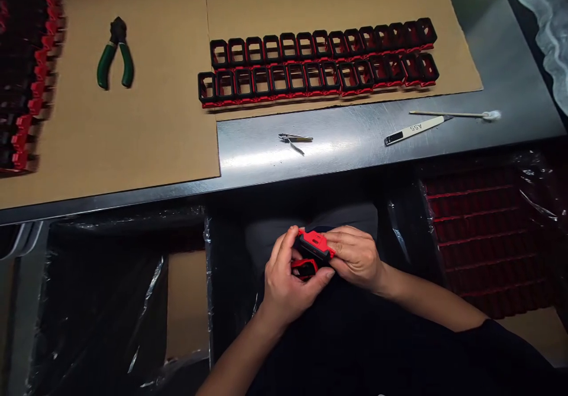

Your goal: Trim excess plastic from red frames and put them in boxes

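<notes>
Between my hands, over my lap below the table edge, is a red and black plastic housing (pixel 315 242). My left hand (pixel 288 280) wraps round its left side with the thumb and fingers. At its right end, the fingers of my right hand (pixel 355 254) are closed on it. A red-rimmed opening in the part shows low between my left thumb and fingers. On the cardboard ahead stand two rows of similar black and red housings (pixel 278 77). Nail clippers (pixel 295 140) lie on the bare metal nearest my hands.
Green-handled cutting pliers (pixel 116 55) rest on the cardboard (pixel 155 129). A white-handled blade marked A55 (pixel 415 129) and a cotton-tipped stick (pixel 461 114) lie at right on the metal table (pixel 346 138). More red and black parts (pixel 38 82) line the left. Plastic-lined boxes stand below on both sides.
</notes>
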{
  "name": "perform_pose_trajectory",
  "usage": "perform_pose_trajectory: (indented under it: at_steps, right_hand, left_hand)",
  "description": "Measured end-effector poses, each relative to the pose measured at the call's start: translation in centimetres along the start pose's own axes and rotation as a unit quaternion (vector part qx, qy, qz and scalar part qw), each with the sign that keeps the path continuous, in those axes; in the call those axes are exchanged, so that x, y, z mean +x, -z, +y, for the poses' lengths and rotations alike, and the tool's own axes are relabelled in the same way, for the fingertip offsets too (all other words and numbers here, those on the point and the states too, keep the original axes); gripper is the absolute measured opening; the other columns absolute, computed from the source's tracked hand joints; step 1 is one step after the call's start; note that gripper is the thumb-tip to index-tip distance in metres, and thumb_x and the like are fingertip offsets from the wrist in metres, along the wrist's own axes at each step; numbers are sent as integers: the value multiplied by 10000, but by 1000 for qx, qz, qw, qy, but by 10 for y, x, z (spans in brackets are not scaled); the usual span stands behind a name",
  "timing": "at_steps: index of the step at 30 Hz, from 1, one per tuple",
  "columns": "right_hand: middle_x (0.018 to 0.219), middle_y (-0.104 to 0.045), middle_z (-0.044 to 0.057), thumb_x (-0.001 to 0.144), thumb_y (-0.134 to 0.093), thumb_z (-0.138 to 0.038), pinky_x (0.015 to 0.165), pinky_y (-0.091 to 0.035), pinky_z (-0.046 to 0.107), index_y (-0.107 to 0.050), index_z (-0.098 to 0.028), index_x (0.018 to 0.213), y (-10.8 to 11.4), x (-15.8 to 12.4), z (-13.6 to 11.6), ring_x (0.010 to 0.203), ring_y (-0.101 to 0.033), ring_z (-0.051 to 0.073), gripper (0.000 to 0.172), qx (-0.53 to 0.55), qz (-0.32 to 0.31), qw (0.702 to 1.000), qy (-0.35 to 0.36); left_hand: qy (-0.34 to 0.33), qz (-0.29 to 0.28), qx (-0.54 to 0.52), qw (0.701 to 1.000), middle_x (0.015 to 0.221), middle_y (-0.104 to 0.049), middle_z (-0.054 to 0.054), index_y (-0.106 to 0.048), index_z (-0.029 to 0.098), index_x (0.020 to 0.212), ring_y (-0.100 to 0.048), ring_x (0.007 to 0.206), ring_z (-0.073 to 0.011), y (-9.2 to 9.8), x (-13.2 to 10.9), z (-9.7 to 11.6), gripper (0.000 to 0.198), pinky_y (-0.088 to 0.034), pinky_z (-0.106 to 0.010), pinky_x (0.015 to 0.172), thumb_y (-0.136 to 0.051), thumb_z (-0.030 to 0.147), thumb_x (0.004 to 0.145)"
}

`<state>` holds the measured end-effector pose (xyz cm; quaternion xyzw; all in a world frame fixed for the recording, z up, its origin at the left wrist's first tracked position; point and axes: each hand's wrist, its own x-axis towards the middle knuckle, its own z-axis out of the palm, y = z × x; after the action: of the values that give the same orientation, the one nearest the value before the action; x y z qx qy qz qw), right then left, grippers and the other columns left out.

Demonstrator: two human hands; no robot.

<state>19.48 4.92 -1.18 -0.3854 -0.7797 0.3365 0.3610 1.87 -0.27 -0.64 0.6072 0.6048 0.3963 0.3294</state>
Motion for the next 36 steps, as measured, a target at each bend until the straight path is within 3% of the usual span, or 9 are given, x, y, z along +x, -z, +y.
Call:
perform_pose_trajectory:
  at_steps: [5,9,13,17,20,23,27,29,36]
  right_hand:
    - [988,-802,108,969,-541,-321,738,-594,375,-794,-222,992,-5,-5,4,886,-758,252,273,-80,-29,994,66]
    - [1035,-795,93,948,-515,-176,724,-594,351,-772,-235,1063,6,8,2,896,-755,229,288,-88,-18,992,90]
    - [1119,-771,81,934,-542,-149,874,-569,389,-714,-248,1213,34,59,1,970,-721,231,342,-135,48,988,63]
    - [1228,-694,120,905,-649,-430,931,-515,449,-663,-184,1271,46,127,12,1088,-615,304,441,-290,70,954,-11]
    - [1119,-680,112,885,-651,-500,831,-524,425,-724,-186,1128,41,158,23,1028,-590,308,404,-340,32,939,-43]
    - [1057,-660,99,880,-659,-506,804,-514,411,-737,-196,1077,32,166,30,991,-590,298,376,-343,31,937,-51]
    - [1071,-633,104,805,-683,-671,833,-511,408,-664,-191,1197,22,172,33,1009,-580,299,620,-339,57,938,-50]
    - [1086,-616,109,844,-617,-704,846,-511,404,-658,-184,1163,16,179,34,1021,-577,292,612,-331,59,941,-48]
    - [1051,-597,124,968,-540,-457,832,-511,455,-688,-155,1057,0,194,32,1010,-581,309,348,-327,55,941,-70]
  left_hand:
    - [-40,16,21,999,1256,-618,-153,-372,228,1491,-679,847,-187,-5,4,-1,789,-626,-288,642,-747,426,825]
    - [-40,31,16,999,1260,-641,-158,-359,210,1480,-667,731,-147,-4,5,-2,757,-614,-269,602,-721,318,825]
    - [-58,36,18,997,1309,-625,-162,-388,221,1458,-700,814,-176,1,6,-4,733,-612,-257,581,-722,284,809]
    - [-85,35,36,995,1338,-626,-155,-373,243,1491,-704,908,-212,5,4,-2,772,-620,-279,609,-717,247,800]
    - [-28,23,-21,999,1375,-605,-174,-328,234,1510,-675,745,-149,7,-1,-1,805,-615,-274,592,-708,255,801]
    - [5,15,-69,998,1390,-599,-180,-388,228,1471,-657,698,-127,8,-6,-3,753,-602,-258,581,-712,272,793]
    - [-23,23,-77,996,1406,-593,-187,-423,223,1456,-705,988,-235,6,-8,-11,741,-627,-321,707,-733,291,786]
    - [-35,24,-76,996,1403,-596,-191,-419,223,1461,-674,1131,-292,5,-7,-14,765,-629,-376,781,-752,310,778]
    - [-18,9,-117,993,1441,-553,-213,-376,241,1484,-712,1044,-269,3,-7,-16,763,-630,-371,765,-732,363,820]
